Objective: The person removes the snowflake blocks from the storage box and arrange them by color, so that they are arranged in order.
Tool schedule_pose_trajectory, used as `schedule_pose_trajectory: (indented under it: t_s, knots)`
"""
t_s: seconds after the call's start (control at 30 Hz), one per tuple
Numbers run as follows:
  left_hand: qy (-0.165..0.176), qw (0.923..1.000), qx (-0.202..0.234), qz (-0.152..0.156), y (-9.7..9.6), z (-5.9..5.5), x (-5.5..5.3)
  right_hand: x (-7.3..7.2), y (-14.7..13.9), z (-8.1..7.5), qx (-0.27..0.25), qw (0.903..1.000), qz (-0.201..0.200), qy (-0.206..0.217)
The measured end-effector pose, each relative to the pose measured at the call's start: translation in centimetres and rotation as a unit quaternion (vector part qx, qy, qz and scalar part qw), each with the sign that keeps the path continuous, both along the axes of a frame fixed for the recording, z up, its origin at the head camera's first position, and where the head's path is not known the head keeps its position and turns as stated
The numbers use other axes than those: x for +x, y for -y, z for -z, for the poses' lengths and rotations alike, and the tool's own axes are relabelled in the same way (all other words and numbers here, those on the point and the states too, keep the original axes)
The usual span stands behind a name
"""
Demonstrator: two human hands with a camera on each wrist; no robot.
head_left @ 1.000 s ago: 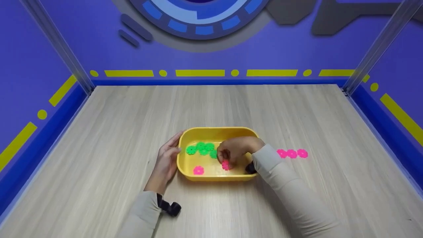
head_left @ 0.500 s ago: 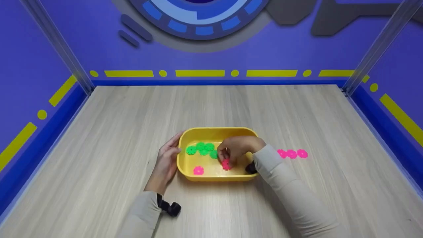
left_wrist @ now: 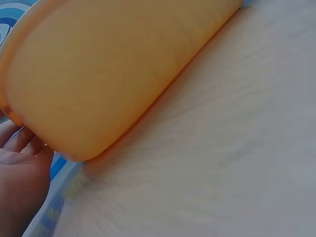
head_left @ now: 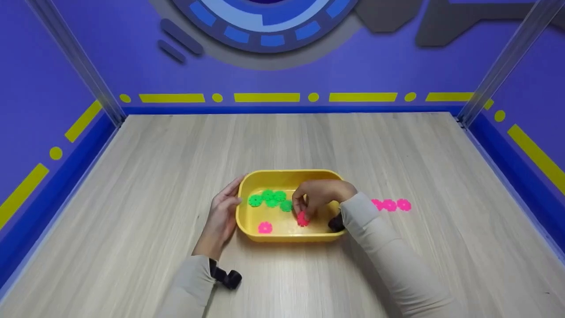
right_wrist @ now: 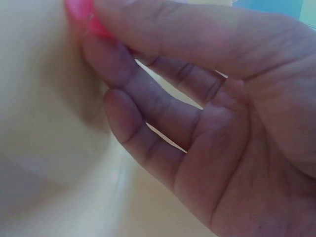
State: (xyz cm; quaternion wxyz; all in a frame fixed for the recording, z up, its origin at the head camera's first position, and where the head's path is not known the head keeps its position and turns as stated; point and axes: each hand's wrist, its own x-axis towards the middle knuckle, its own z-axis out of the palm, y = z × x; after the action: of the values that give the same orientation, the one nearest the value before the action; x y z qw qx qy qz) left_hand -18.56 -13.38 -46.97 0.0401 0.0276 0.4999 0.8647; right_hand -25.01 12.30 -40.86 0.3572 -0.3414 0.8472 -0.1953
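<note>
A yellow plastic basin point(head_left: 291, 237) stands in the middle of the table. My left hand point(head_left: 225, 214) holds its left end, thumb at the rim and fingers along the outer wall; the left wrist view shows those fingers point(left_wrist: 32, 143) against the basin wall. Inside the basin, my right hand point(head_left: 320, 194) pinches a pink notched plastic disc point(head_left: 303, 219) between thumb and fingertips. In the right wrist view only part of the pink disc point(right_wrist: 101, 27) shows past the thumb. Several green notched discs point(head_left: 268, 198) lie to the left of this hand, and another pink disc point(head_left: 265, 227) lies near the front wall.
Right of the basin, a row of pink discs point(head_left: 390, 205) lies on the wooden table point(head_left: 198, 145), partly covered by the right sleeve. Blue-purple panels point(head_left: 287, 79) with yellow marks enclose the back and sides. A black wrist camera point(head_left: 231, 279) sits below the left hand.
My right hand has shifted slightly up and to the right with the pink disc, which has turned a little in the fingers. The left hand and basin have stayed put.
</note>
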Motion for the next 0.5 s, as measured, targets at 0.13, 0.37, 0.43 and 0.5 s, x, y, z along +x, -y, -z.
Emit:
schedule_pose_trajectory:
  t_s: [0.13, 0.37, 0.43, 0.5]
  knots:
    - [0.001, 0.9999, -0.011, 0.001, 0.03, -0.02, 0.0, -0.06, -0.19, -0.17, 0.001, 0.9999, 0.011, -0.008]
    - [-0.005, 0.9999, -0.01, 0.003, 0.03, -0.04, 0.0, -0.02, -0.72, -0.57, -0.006, 0.9994, 0.021, -0.027]
    - [-0.006, 0.9999, -0.009, 0.004, 0.04, -0.03, 0.0, -0.03, -0.82, -0.72, -0.01, 0.9992, 0.021, -0.032]
    - [-0.007, 0.9999, -0.009, 0.005, 0.04, -0.02, 0.0, -0.05, -0.88, -0.9, -0.011, 0.9991, 0.02, -0.035]
